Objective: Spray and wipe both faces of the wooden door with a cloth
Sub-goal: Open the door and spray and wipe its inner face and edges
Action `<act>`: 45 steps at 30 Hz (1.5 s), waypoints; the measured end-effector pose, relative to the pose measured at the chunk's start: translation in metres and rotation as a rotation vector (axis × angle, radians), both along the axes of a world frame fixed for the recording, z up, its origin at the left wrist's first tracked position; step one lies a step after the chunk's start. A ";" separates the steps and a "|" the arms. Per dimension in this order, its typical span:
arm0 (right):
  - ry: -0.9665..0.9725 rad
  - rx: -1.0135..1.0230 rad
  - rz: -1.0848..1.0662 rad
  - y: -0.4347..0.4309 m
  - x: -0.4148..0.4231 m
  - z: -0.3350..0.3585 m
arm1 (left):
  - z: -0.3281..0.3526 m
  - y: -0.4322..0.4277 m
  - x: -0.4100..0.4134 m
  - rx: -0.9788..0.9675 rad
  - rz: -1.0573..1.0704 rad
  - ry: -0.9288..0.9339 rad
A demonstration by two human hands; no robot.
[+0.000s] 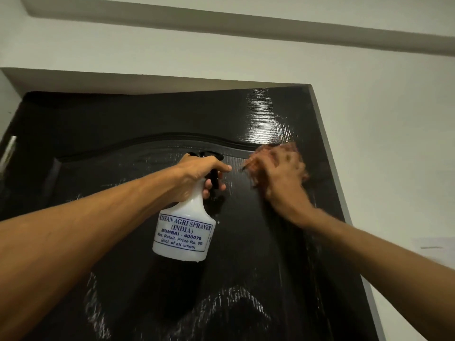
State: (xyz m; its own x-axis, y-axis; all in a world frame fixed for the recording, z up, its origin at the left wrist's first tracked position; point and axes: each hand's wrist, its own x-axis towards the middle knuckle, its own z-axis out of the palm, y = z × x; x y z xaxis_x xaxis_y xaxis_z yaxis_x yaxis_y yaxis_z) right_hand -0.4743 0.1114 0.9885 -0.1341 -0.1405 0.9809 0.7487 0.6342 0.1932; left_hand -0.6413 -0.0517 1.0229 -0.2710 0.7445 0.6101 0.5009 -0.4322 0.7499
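Note:
The dark, glossy wooden door (pixel 138 114) fills the view, with wet streaks on its raised arched panel. My left hand (pixel 197 173) grips the neck and black trigger of a white spray bottle (pixel 184 230) with blue lettering, held upright close to the door. To its right, my right hand (pixel 280 175) presses a reddish-brown cloth (pixel 266 153) flat against the upper right part of the panel. The hand and cloth are motion-blurred, and the hand covers most of the cloth.
A white wall (pixel 384 119) surrounds the door, with the frame's edge (pixel 327 153) along the right side. A metal fitting (pixel 8 151) shows at the door's left edge. A ceiling beam (pixel 221 23) runs across the top.

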 end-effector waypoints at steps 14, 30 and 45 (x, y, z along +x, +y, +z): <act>0.078 -0.091 0.137 -0.033 -0.055 0.049 | 0.007 -0.027 -0.054 0.016 0.004 -0.017; -0.125 -0.073 0.058 -0.082 -0.141 0.056 | 0.021 -0.069 -0.120 0.058 0.108 -0.042; 0.209 -0.049 -0.042 -0.078 -0.188 0.053 | 0.008 -0.107 -0.190 0.074 0.207 -0.076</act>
State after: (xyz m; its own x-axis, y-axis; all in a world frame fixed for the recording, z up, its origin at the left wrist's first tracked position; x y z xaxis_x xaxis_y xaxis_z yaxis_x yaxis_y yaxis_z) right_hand -0.6621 0.0339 1.0414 0.0683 -0.0907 0.9935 0.7954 0.6061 0.0007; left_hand -0.8316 -0.1587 1.0309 -0.4604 0.6222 0.6332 0.5277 -0.3818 0.7588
